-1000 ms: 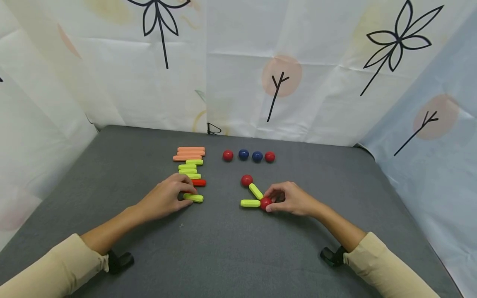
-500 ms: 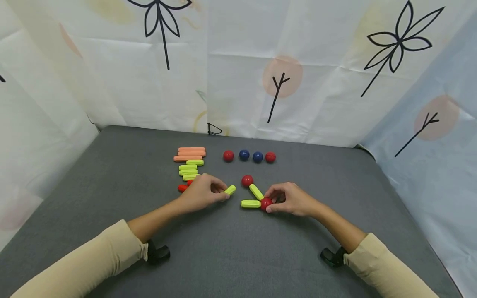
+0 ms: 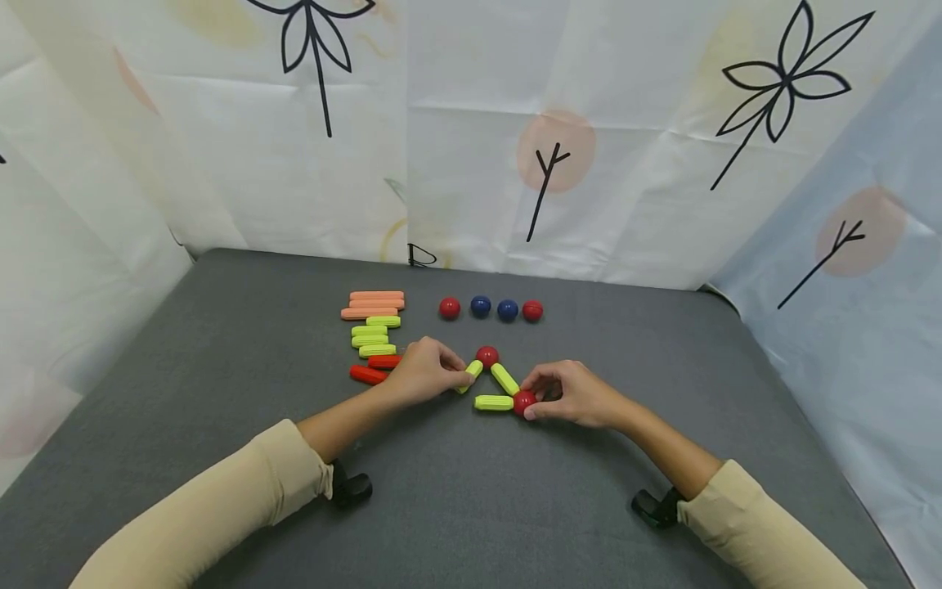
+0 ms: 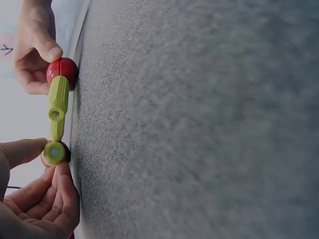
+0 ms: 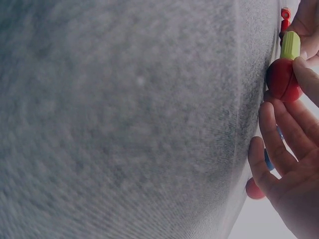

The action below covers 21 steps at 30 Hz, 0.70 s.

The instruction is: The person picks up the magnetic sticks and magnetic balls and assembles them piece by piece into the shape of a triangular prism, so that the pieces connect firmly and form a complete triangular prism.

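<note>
My left hand (image 3: 429, 370) pinches a short yellow-green rod (image 4: 55, 153) between thumb and fingertips. In the head view its upper end is right at the far red ball (image 3: 487, 356). My right hand (image 3: 570, 394) holds the near red ball (image 5: 284, 80) between thumb and fingers. From this ball one yellow-green rod (image 3: 504, 379) runs to the far ball, and a second yellow-green rod (image 3: 494, 402) points left with its outer end free. The left wrist view shows the held rod end-on, with the far ball behind it.
Left of the hands lie red rods (image 3: 367, 374), several yellow-green rods (image 3: 370, 340) and orange rods (image 3: 377, 303) in a column on the grey table (image 3: 471, 507). Behind the joined pieces, red balls (image 3: 450, 307) and blue balls (image 3: 481, 307) form a row. A patterned cloth (image 3: 471, 164) hangs behind.
My left hand has picked up a yellow-green rod beside the red rods and carried it right to the far red ball. My right hand has kept its hold on the near ball.
</note>
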Motion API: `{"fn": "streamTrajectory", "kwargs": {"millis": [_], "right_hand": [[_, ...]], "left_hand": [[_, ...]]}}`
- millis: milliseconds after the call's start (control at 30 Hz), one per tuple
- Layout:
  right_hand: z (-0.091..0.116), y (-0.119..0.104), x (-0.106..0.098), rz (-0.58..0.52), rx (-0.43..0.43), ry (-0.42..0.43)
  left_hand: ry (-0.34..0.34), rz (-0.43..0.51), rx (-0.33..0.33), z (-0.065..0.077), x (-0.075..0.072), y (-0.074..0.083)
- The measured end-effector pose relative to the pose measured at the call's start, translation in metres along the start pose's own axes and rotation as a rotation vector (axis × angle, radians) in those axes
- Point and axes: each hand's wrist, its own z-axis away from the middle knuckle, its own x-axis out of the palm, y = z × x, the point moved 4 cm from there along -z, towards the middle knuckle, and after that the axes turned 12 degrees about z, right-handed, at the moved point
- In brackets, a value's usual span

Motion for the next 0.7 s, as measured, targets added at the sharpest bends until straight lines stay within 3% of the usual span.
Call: {"fn": "streamTrajectory", "kwargs": {"millis": [133, 267, 467, 600, 700], "right_hand": [[0.0, 0.001, 0.0, -0.001, 0.0, -0.002], [0.0, 0.001, 0.0, -0.003, -0.001, 0.0], [0.0, 0.001, -0.001, -0.007, -0.001, -0.005], [0.0, 0.001, 0.0, -0.013, -0.005, -0.01], [0.0, 0.001, 0.0, -0.018, -0.006, -0.009]], "left_hand": [[-0.012, 0.015, 0.013, -0.004, 0.001, -0.001], [0.002, 0.051, 0.045, -0.01, -0.007, -0.001], [0.123, 0.094, 0.203, -0.033, -0.033, 0.004], [0.194, 0.017, 0.25, -0.049, -0.043, 0.004], [0.187, -0.085, 0.255, -0.06, -0.045, 0.004]]}}
